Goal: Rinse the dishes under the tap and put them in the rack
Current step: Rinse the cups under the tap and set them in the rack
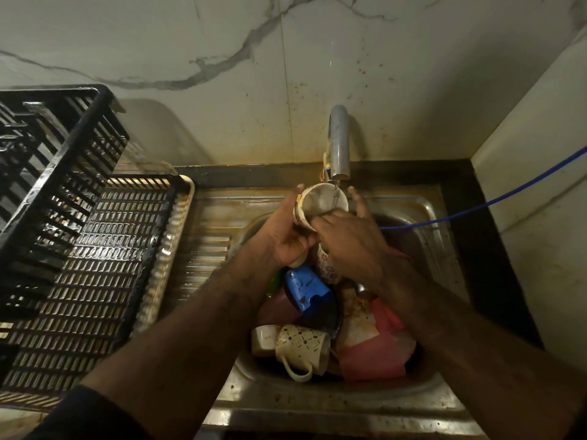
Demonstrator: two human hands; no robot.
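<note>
A cream cup [320,201] is tilted under the steel tap [339,144], and water runs into its mouth. My left hand [290,236] grips the cup from the left and below. My right hand [352,239] lies over the cup's near rim, fingers reaching inside, thumb spread to the right. Below them the sink [422,211] holds a patterned mug [301,347], a small cream cup [265,339], a blue dish [306,290] and pink plates [378,347]. The black slatted rack [95,265] stands on the left.
A second black crate [47,147] leans tilted over the rack's far left side. The rack rests in a metal tray [182,223] on the ribbed draining board. A blue hose [495,201] crosses the sink's right side. A marble wall stands behind, a white wall on the right.
</note>
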